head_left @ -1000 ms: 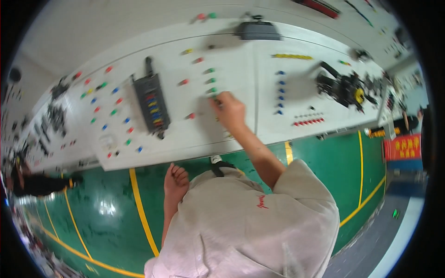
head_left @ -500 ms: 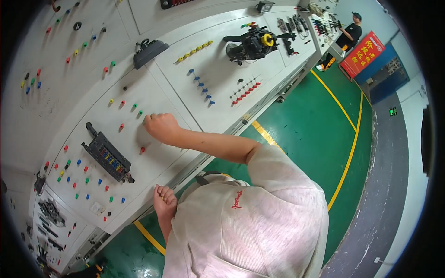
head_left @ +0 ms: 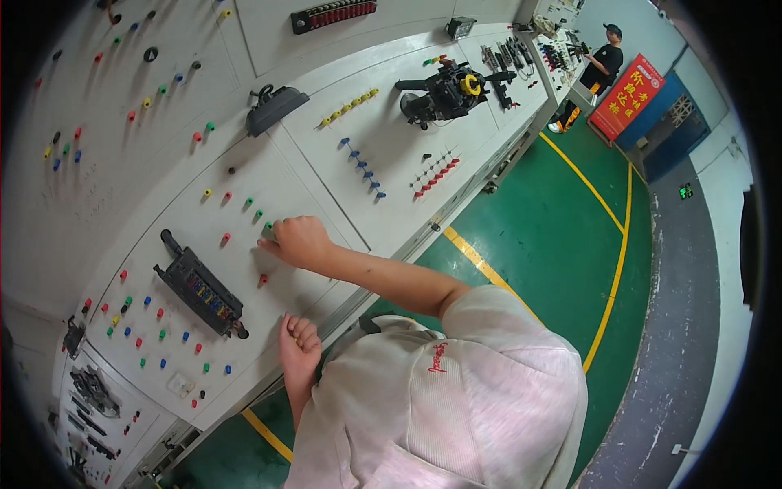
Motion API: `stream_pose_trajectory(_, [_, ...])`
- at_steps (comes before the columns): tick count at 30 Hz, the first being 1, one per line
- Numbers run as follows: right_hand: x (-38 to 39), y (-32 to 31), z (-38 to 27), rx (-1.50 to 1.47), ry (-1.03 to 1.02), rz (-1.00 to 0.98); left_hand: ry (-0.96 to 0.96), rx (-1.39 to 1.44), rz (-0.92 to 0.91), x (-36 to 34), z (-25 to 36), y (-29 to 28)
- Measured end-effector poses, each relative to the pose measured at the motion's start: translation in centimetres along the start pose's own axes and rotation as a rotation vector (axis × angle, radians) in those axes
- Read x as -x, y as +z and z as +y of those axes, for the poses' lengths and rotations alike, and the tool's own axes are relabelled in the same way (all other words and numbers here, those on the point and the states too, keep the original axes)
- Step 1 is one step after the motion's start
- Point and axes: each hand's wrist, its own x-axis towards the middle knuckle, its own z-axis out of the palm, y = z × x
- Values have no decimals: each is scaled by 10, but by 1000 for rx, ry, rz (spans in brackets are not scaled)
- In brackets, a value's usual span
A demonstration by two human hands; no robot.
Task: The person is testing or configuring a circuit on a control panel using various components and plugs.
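Observation:
My right hand (head_left: pixel 301 242) is over the pale sloping panel (head_left: pixel 314 297), its thumb stretched out apart from the curled fingers. A small green socket (head_left: pixel 270 226) shows right at its fingertips, in line with a second green socket (head_left: pixel 260 213). Below the hand a red socket (head_left: pixel 263 280) stands on the panel. My left hand (head_left: pixel 300 346) is curled closed by the panel's near edge; whatever lies inside its fingers is hidden. Left of both hands sits a black fuse box (head_left: pixel 199 287) with coloured fuses.
Coloured sockets (head_left: pixel 162 335) surround the fuse box. Further right are a black steering-column switch assembly (head_left: pixel 444 91), a row of blue plugs (head_left: pixel 362 165) and red plugs (head_left: pixel 437 176). A black device (head_left: pixel 275 109) sits higher up. Another person (head_left: pixel 603 65) stands far right near a red sign (head_left: pixel 627 99).
My right thumb has parted from the curled fingers, and a green socket beside the fingertips has come into sight. The left hand stays curled. The whole view has shifted slightly.

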Motion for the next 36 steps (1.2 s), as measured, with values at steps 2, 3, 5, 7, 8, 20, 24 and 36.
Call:
stream_pose_trajectory(2, [2,20,7,24,-19,88,-25,39,-45,1,6,-2])
stream_pose_trajectory(3, [3,26,8,36,-33,181,-46,12,-48,5,11,-7])
stream_pose_trajectory(5, [0,34,9,73,20,146,-73,-4,-48,14,20,-15])
stream_pose_trajectory(7, [-1,33,-1,107,78,105,-118,31,-13,28,28,-13])
stream_pose_trajectory(8, [-3,26,-6,145,150,55,-124,43,-17,33,31,-12])
stream_pose_trajectory(20, [45,32,-33,-170,234,458,-244,-150,-19,86,63,-22])
stream_pose_trajectory(24, [42,70,-13,-446,210,531,-288,-138,-18,80,59,-24])
stream_pose_trajectory(36, [49,62,-4,-808,169,322,-243,-141,-4,74,54,-15])
